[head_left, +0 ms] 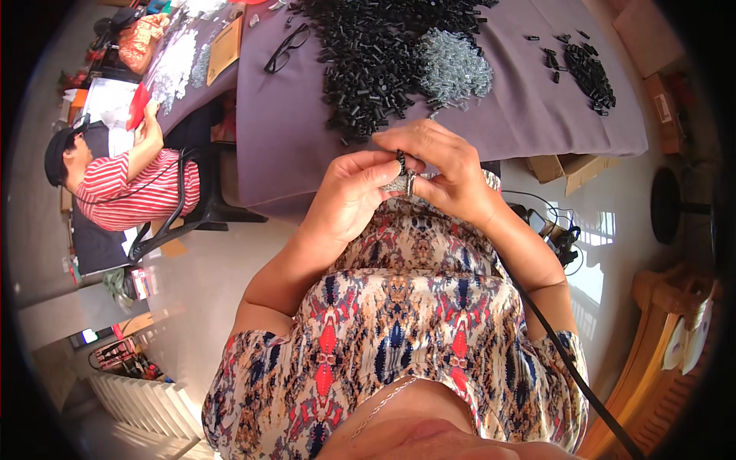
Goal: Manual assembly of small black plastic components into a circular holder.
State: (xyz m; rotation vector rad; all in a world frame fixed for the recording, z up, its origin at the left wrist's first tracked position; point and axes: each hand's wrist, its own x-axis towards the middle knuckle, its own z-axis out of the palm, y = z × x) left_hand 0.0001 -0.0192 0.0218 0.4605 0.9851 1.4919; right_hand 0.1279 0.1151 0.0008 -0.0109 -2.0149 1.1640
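Both my hands meet in front of my body at the table's near edge. My left hand (349, 188) is closed, with thumb and forefinger pinching a small black cylindrical piece (400, 159). My right hand (452, 169) curls in from the other side, its fingers bent over the left fingertips. A small pale, shiny piece (412, 182) shows at the right thumb tip; its exact shape is too small to tell. Just beyond my hands lies a big heap of black cylindrical pieces (360, 84). Against its right side is a pile of small clear pieces (456, 69).
A purple cloth (284, 138) covers the table. Black glasses (287, 47) lie left of the heap, and a smaller group of black pieces (590, 77) lies at the right. To the left, a person in a striped shirt (142, 184) sits at white pieces. A dark cable (567, 360) runs past my right arm.
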